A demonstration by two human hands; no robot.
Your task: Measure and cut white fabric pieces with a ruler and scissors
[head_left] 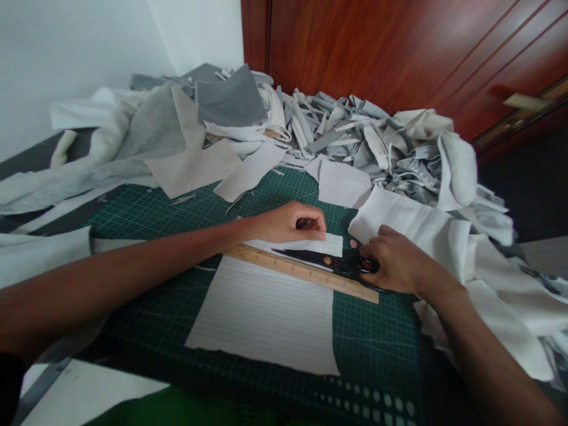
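Observation:
My right hand (394, 263) is wrapped round the handles of black scissors (310, 256). Their blades look closed and point left, lying along a wooden ruler (306, 272). The ruler rests across a white ribbed piece of fabric (266, 310), which lies flat with its larger part on the near side. Beyond the ruler, my left hand (295, 222) has its fingers curled in, the fingertips down at the fabric's far strip (332, 244). Whether the strip is pinched or only pressed is hard to see. A small pink piece (354, 243) is beside the scissors' handles.
Under the work is a green gridded cutting mat (377, 337). Fabric offcuts (346, 130) are heaped along the back, with grey cloth (231, 97) at back left. White fabric pieces (412, 222) lie at the right. Behind stands a reddish wooden door (377, 47).

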